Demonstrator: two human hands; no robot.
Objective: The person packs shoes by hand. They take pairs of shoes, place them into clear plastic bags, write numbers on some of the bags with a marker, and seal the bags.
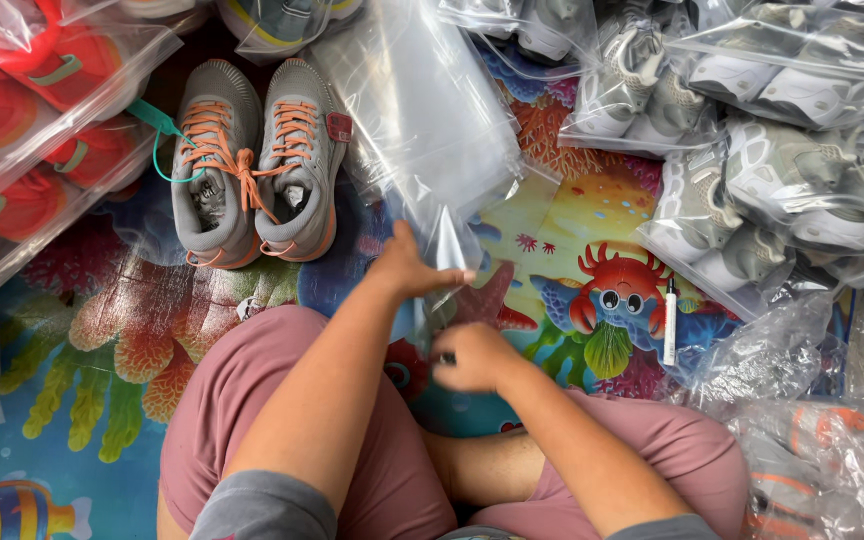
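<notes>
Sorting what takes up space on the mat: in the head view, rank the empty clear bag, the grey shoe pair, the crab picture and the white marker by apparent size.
1. Empty clear bag, held nearer the camera, so its lead is unsure.
2. Grey shoe pair.
3. Crab picture.
4. White marker.

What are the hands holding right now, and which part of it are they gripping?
Both hands hold one empty clear plastic bag by its near end: the left hand pinches the bag's lower edge, and the right hand grips just below it. That hand is motion-blurred.
</notes>
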